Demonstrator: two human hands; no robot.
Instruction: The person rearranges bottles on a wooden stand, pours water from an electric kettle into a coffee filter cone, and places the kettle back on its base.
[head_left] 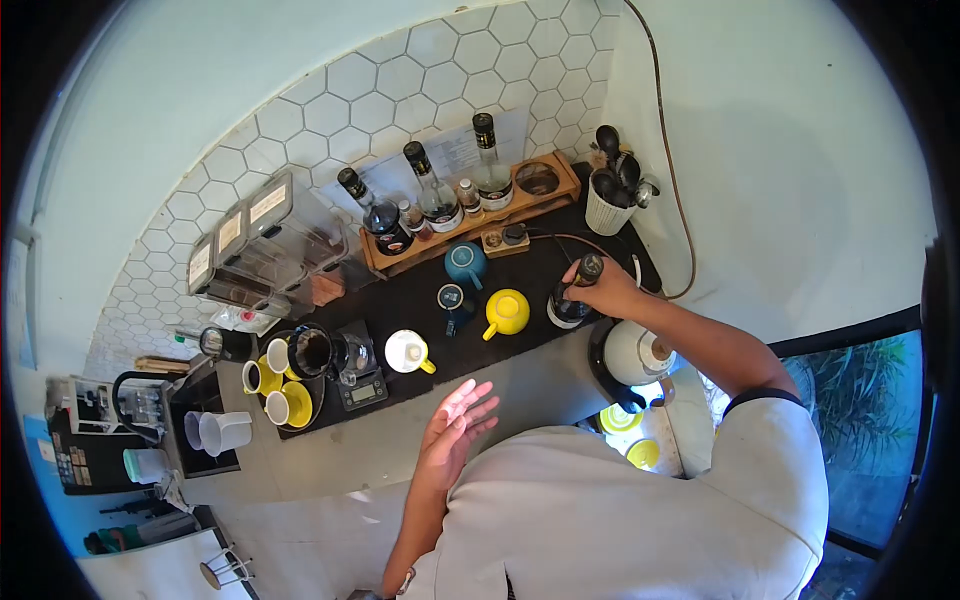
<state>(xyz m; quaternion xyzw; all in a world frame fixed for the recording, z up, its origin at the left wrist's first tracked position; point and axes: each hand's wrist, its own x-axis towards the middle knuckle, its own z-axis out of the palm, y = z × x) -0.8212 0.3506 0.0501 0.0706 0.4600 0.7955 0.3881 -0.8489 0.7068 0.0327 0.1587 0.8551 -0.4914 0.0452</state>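
Note:
My right hand point(608, 287) is wrapped round the upper part of a dark glass bottle point(567, 312) with a black cap. The bottle stands on the black counter mat, close to the kettle point(632, 352). My left hand point(456, 436) hangs over the counter's front edge, fingers spread and palm empty. Between the hands and the wall sit an upturned yellow cup point(507, 312), a dark blue cup point(455, 306) and a light blue cup point(465, 262). A white cup with a yellow handle point(408, 352) stands nearest my left hand.
A wooden rack point(470, 222) holds several bottles along the tiled wall. Left are a digital scale point(362, 391), a tray of yellow cups point(292, 402) and clear bins point(262, 245). A utensil pot point(607, 212) stands in the corner; a sink point(205, 455) lies far left.

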